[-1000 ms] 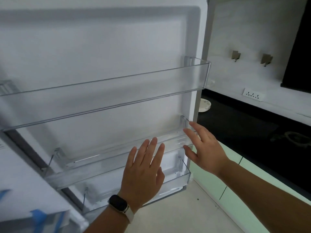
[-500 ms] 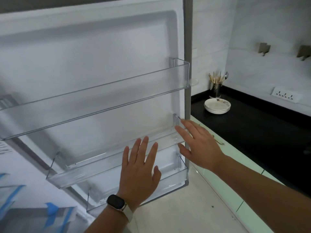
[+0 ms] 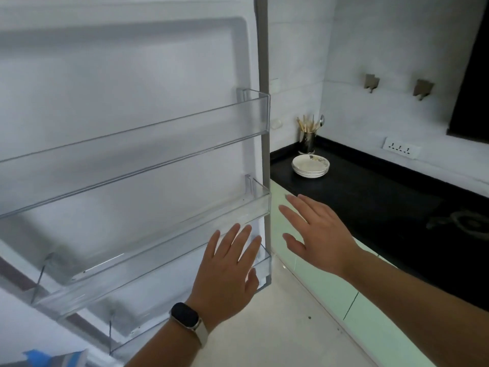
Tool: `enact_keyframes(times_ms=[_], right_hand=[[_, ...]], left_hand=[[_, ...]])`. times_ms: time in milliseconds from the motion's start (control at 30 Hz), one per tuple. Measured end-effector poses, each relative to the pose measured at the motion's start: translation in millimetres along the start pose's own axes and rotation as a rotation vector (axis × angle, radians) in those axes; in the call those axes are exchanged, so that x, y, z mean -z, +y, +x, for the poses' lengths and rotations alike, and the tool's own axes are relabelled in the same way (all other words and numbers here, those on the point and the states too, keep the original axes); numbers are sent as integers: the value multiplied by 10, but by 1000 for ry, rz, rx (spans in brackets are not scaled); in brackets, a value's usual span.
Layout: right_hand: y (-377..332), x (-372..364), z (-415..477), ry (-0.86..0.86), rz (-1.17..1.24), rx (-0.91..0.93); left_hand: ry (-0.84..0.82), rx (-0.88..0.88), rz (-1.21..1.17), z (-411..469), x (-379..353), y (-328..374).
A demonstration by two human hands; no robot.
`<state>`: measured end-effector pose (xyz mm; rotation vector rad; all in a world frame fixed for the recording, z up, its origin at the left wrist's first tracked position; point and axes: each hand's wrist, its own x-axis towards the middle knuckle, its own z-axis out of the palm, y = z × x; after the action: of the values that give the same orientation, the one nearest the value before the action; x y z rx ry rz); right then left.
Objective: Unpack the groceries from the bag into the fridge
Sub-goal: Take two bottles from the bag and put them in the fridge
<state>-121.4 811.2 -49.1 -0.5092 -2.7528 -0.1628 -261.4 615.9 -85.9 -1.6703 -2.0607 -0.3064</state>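
The inside of the open fridge door [image 3: 137, 83] fills the left of the view, white, with three clear plastic door shelves [image 3: 148, 144] that hold nothing. My left hand [image 3: 227, 271], a watch on its wrist, is spread flat with straight fingers in front of the lower shelves. My right hand [image 3: 315, 234] is open with fingers spread, just right of the door's grey edge [image 3: 263, 62] and apart from it. Neither hand holds anything. No bag or groceries show clearly; a blue-and-white corner [image 3: 53, 357] peeks in at the bottom left.
A black countertop [image 3: 370, 197] runs along the right over pale green cabinet fronts [image 3: 317, 282]. On it stand a stack of white plates [image 3: 311, 166] and a metal cup of utensils [image 3: 307, 139]. A wall socket [image 3: 401, 148] and two hooks sit above. Pale floor lies below.
The door has swung leftward away from the counter, uncovering the plates and utensil cup. My right hand has come off the door's edge; my left hand stays in front of the lower shelves.
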Motion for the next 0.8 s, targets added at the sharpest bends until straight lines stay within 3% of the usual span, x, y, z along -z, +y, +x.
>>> enact_keyframes(times_ms=[367, 800], right_hand=[[-252, 277, -942, -109, -192, -303], [-862, 680, -2348, -204, -304, -659]], left_hand=[[-54, -216, -195, 25, -92, 137], [-111, -515, -425, -246, -27, 936]])
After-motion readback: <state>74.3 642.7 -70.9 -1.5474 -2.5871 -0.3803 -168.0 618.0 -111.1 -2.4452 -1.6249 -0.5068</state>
